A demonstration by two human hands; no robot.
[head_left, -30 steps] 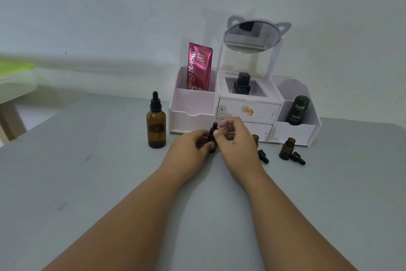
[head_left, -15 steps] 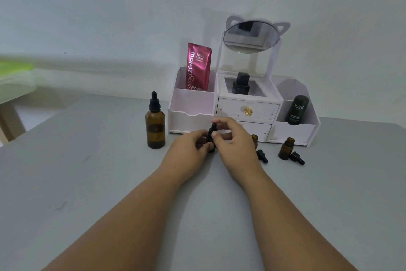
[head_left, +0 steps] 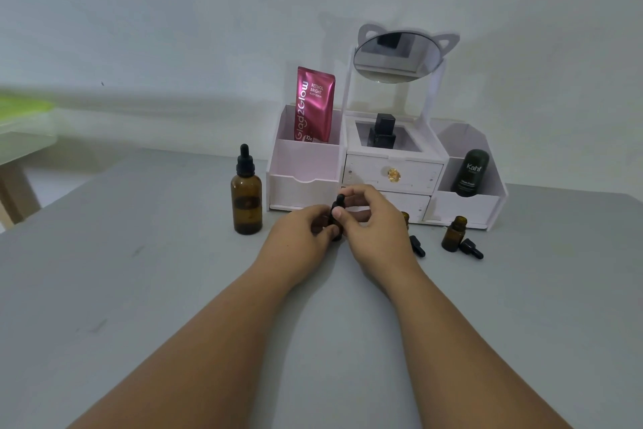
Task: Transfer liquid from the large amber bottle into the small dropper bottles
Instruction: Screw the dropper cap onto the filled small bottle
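While the small dropper bottle (head_left: 336, 221) sits near centre, seemingly resting on the bench (head_left: 139, 289), both hands work on it. The left hand (head_left: 299, 237) curls round the body, grip closed on it, prob. to stop it turning. The right hand (head_left: 375, 223) comes from above and pinches the black dropper cap (head_left: 339, 200) w/ thumb & fingertips, grip closed on that cap. I'd judge the cap is being unscrewed, tho tightening can't be ruled out.

Just right of the right hand, a 2nd small bottle (head_left: 404, 218) is mostly hidden, w/ a loose cap (head_left: 417, 247) lying near it. Further right a 3rd small bottle (head_left: 454, 233) stands open, another loose cap (head_left: 471, 248) just beside it; mouths bared for filling, likely.

To the left, the large amber bottle (head_left: 246, 200) stands upright, capped, apart from both hands, so pouring isn't under way.

Far side: a white organiser (head_left: 302, 167) w/ cat-ear mirror (head_left: 395, 56), pink Glad2Glow sachet (head_left: 315, 105) & dark Kahf bottle (head_left: 469, 173).
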